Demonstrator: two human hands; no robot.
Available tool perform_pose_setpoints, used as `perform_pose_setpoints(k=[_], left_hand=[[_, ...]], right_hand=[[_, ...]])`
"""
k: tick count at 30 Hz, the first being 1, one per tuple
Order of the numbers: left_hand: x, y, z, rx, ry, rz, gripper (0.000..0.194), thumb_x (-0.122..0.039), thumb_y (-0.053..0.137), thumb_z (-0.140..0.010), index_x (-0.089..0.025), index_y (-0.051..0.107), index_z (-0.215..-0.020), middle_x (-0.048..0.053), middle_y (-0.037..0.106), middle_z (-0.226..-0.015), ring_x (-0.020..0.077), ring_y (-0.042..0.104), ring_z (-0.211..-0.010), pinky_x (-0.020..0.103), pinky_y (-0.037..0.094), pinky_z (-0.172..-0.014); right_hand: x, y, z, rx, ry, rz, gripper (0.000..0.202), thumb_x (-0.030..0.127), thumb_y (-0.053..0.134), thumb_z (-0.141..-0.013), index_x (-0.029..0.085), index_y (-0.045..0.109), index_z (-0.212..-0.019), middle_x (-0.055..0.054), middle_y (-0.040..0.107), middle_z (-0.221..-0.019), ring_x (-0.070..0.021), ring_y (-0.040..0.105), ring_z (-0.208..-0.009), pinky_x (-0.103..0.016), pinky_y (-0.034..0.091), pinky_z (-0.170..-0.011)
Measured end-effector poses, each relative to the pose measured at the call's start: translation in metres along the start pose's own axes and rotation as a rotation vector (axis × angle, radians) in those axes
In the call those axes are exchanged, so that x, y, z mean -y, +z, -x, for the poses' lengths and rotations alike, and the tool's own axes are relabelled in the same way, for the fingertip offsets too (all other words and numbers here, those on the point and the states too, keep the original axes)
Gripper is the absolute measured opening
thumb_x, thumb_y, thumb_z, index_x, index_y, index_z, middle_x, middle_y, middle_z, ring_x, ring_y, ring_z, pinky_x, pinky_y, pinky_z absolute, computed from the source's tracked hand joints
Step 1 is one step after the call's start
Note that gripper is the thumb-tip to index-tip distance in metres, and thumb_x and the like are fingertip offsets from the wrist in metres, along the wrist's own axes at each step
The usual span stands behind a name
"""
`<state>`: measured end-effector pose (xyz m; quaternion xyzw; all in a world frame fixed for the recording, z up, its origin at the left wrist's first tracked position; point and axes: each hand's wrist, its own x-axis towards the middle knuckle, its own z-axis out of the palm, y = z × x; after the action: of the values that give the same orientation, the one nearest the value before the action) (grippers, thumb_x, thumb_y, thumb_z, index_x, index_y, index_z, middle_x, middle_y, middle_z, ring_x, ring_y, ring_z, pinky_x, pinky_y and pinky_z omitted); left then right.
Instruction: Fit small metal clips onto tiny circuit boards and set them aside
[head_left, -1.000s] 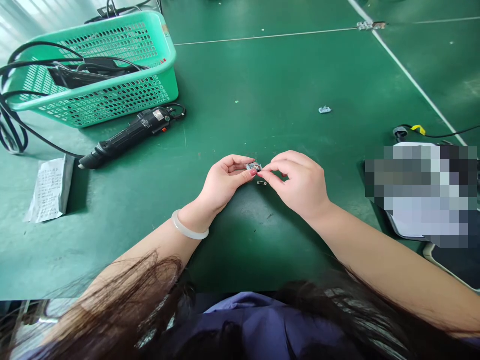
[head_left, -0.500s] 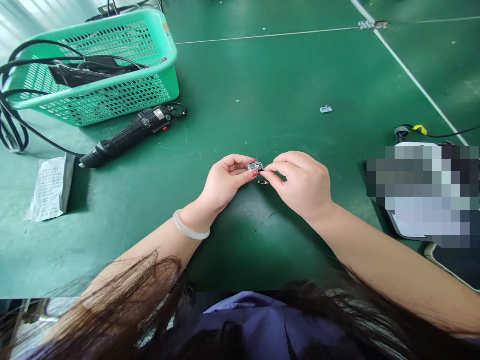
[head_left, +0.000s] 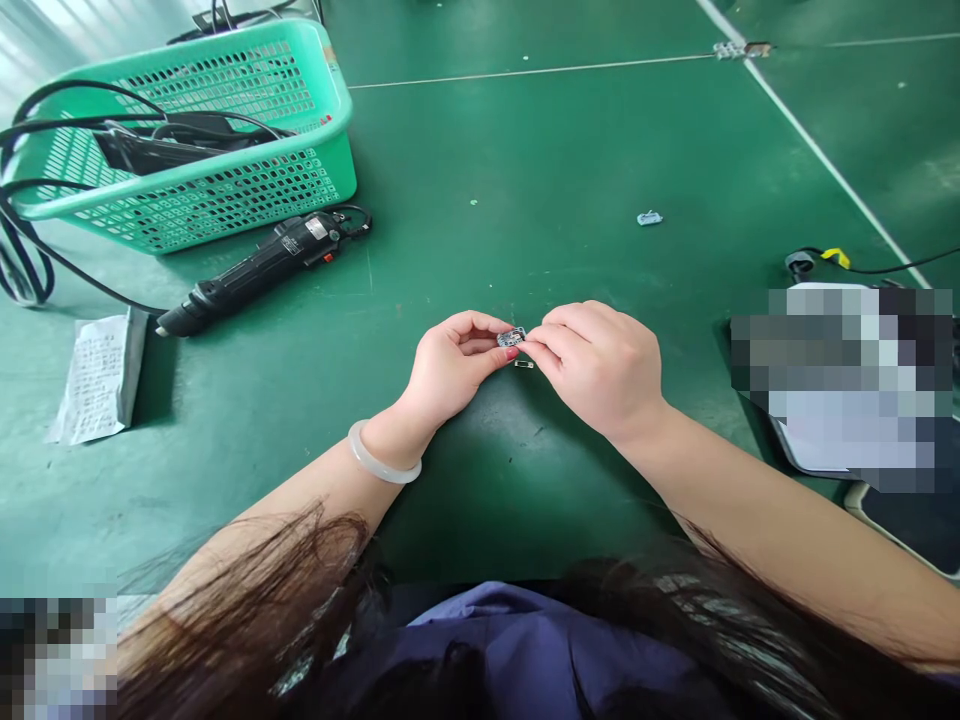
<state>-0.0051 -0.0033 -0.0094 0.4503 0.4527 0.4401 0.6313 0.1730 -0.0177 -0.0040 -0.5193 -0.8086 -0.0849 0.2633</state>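
Observation:
Between the thumb and fingers of my left hand (head_left: 454, 365) is a small grey part with fine inner detail (head_left: 511, 339), its exact kind too small to make out. My right hand (head_left: 604, 365) pinches at the right edge of this part; whether a separate piece sits between those fingertips is hidden. Just below the fingertips, a tiny metal-framed piece (head_left: 524, 364) lies on the green tabletop (head_left: 480, 470). Both hands are close together above the table.
A green plastic basket (head_left: 240, 195) with black cables and devices stands at upper left. Before it lies a black electric screwdriver (head_left: 262, 265), beside a wrapped paper packet (head_left: 101, 380). A small light-blue piece (head_left: 649, 218) lies farther back. A blurred-out object (head_left: 847, 380) is at right.
The small part has tilted slightly in my fingers, showing more of its inner face. Both hands stay nearly in place, and the view has shifted a little.

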Motion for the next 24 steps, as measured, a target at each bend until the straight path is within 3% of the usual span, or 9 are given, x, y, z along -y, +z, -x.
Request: perform_pose_setpoints(k=[8,12,17,21,24], left_hand=[[0.001,0.000,0.000,0.020,0.014,0.063,0.024,-0.020,0.087,-0.068,-0.016,0.070,-0.085,0.003,0.078,-0.089,0.0155,0.075,-0.084,0.036,0.058,-0.093],[0.003,-0.001,-0.001,0.025,0.010,0.075,0.026,-0.021,0.088,-0.068,-0.016,0.069,-0.085,0.004,0.078,-0.091,0.0161,0.074,-0.084,0.038,0.058,-0.095],[0.003,0.000,-0.001,0.060,0.010,0.049,0.022,-0.019,0.085,-0.070,-0.017,0.069,-0.085,0.004,0.077,-0.090,0.0167,0.074,-0.084,0.038,0.057,-0.095],[0.001,0.001,0.002,0.015,0.056,-0.096,0.026,-0.014,0.079,-0.074,-0.020,0.070,-0.097,0.004,0.076,-0.096,0.0176,0.072,-0.090,0.037,0.055,-0.094],[0.000,0.000,0.005,-0.061,0.178,-0.415,0.024,-0.016,0.078,-0.075,-0.023,0.073,-0.097,0.004,0.075,-0.096,0.0211,0.067,-0.093,0.038,0.052,-0.090]], right_hand=[[-0.006,0.003,0.000,-0.004,0.119,-0.184,0.016,0.033,0.066,-0.094,0.022,0.077,-0.089,-0.006,0.076,-0.086,-0.0210,0.066,-0.078,-0.035,0.050,-0.071],[-0.010,0.003,0.000,0.064,0.180,-0.306,0.018,0.031,0.071,-0.089,0.025,0.078,-0.105,-0.004,0.078,-0.096,-0.0205,0.067,-0.077,-0.036,0.054,-0.077],[-0.010,0.001,-0.001,0.167,0.228,-0.419,0.019,0.023,0.069,-0.087,0.027,0.080,-0.102,-0.002,0.079,-0.096,-0.0167,0.064,-0.070,-0.032,0.052,-0.070],[-0.013,-0.003,-0.004,0.195,0.276,-0.444,0.014,0.021,0.072,-0.083,0.025,0.081,-0.092,0.000,0.073,-0.076,-0.0139,0.057,-0.059,-0.029,0.045,-0.058],[-0.018,-0.002,-0.005,0.166,0.349,-0.441,0.011,0.025,0.075,-0.081,0.025,0.081,-0.091,0.000,0.071,-0.071,-0.0142,0.055,-0.057,-0.029,0.043,-0.056]])
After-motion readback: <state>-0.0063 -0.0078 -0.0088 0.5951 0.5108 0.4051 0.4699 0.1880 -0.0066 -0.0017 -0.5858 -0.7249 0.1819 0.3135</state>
